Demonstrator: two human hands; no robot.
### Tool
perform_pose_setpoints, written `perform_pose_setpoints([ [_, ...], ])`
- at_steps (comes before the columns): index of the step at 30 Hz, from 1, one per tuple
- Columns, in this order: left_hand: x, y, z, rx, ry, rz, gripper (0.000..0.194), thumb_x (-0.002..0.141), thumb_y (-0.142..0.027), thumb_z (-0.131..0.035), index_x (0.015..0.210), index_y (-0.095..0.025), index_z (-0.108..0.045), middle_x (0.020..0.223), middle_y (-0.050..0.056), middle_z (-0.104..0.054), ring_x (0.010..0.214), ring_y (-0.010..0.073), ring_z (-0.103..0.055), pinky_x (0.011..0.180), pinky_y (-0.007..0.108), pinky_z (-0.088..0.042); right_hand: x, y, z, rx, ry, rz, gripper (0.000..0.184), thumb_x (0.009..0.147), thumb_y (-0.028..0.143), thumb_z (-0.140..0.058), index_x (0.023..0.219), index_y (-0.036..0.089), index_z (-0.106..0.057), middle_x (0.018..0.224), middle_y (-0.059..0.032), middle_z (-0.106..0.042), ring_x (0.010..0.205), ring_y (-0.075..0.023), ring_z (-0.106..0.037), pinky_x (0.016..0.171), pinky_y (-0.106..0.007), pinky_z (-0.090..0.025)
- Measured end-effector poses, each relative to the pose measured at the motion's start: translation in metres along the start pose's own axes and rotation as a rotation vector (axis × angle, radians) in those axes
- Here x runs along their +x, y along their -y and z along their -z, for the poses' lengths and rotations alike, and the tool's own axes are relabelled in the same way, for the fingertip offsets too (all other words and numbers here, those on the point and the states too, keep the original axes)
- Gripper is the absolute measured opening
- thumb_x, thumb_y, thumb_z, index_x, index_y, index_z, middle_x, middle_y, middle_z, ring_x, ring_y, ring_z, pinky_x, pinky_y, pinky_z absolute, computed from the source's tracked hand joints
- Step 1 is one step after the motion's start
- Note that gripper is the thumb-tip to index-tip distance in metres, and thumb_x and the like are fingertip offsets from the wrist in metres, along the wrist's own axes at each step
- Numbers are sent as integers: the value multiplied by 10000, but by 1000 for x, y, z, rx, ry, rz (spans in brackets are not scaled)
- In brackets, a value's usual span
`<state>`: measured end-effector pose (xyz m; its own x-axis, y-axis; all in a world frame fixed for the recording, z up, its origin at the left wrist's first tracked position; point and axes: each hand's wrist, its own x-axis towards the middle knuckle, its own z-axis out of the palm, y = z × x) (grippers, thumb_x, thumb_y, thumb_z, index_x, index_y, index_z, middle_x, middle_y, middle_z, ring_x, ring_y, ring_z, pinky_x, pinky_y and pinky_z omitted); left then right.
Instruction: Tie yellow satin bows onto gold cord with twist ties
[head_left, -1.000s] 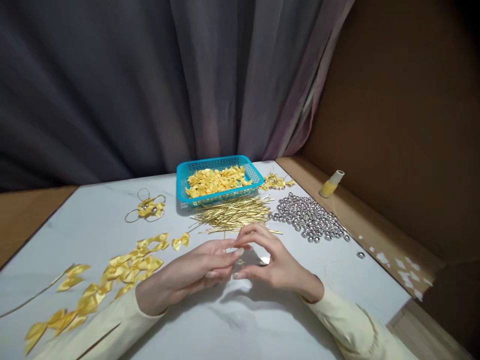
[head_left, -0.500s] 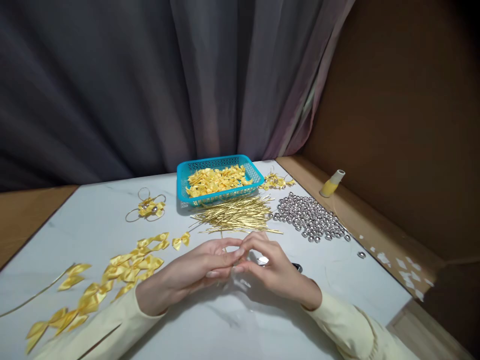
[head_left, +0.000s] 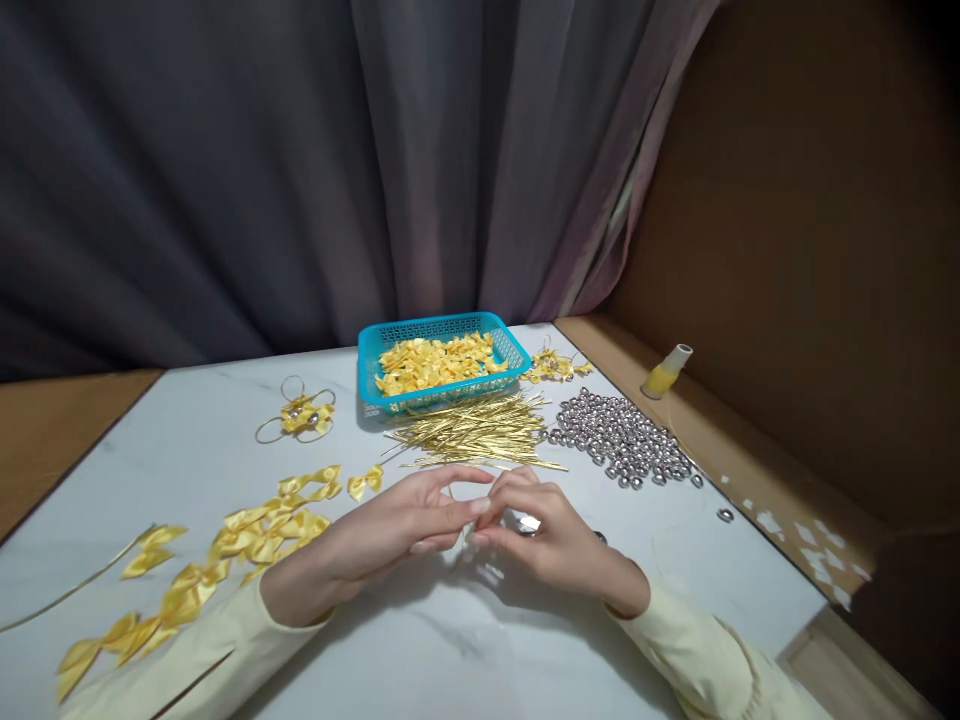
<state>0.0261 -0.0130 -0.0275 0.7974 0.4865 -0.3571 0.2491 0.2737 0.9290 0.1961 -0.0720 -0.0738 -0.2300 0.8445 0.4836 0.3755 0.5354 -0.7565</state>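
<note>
My left hand (head_left: 397,525) and my right hand (head_left: 547,530) meet at their fingertips above the white table. A thin gold twist tie (head_left: 451,491) shows between the fingers of my left hand, which are closed on it; most of its length is hidden. The fingers of my right hand are pinched together against the left fingertips, and what they hold is covered. Behind my right hand a shiny metal piece (head_left: 526,523) and a black end (head_left: 600,537) peek out, too hidden to name. Yellow ribbon bows (head_left: 262,530) lie left of my left hand.
Beyond my hands is a pile of gold twist ties (head_left: 472,430), with a blue basket (head_left: 367,365) of yellow bows behind it. Silver beads (head_left: 622,440) spread to the right. Looped bow pieces (head_left: 304,415) lie left. A yellow-and-white tube (head_left: 666,372) stands at the right edge.
My hands stay together with fingertips touching. The gap between the left index finger and thumb is wider, and the right hand has shifted slightly. The whole view has moved a little.
</note>
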Motion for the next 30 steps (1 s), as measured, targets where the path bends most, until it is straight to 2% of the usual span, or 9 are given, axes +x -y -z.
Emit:
perform_pose_setpoints([
  [10,-1,-4,6,225,-49,22,402,816,-443,-530,1132,-198,-484,467,-112,-301,433,73,-177,436,213,-122,-1,-1,3,-98,3,28,94,795,203,-615,711,189,-574,675,15,-607,683,-132,-516,727,-319,-351],
  [17,1,0,6,506,-91,-15,303,797,-445,-535,839,-155,-613,459,-87,-300,438,75,-258,421,194,-177,-3,0,10,-252,48,114,95,840,190,-531,749,172,-554,666,4,-582,681,-130,-495,713,-316,-316],
  [21,-1,0,4,649,-96,-31,287,800,-399,-526,792,-150,-669,491,-66,-327,467,76,-283,430,187,-198,-3,1,13,-320,108,135,130,857,214,-495,758,166,-564,647,-8,-562,676,-139,-482,707,-322,-314],
  [30,-5,2,2,824,-86,-100,265,828,-272,-463,832,-174,-709,598,-21,-566,550,93,-422,508,171,-298,-3,1,15,-370,245,149,113,841,175,-480,805,156,-585,684,-20,-578,688,-136,-481,724,-323,-311],
])
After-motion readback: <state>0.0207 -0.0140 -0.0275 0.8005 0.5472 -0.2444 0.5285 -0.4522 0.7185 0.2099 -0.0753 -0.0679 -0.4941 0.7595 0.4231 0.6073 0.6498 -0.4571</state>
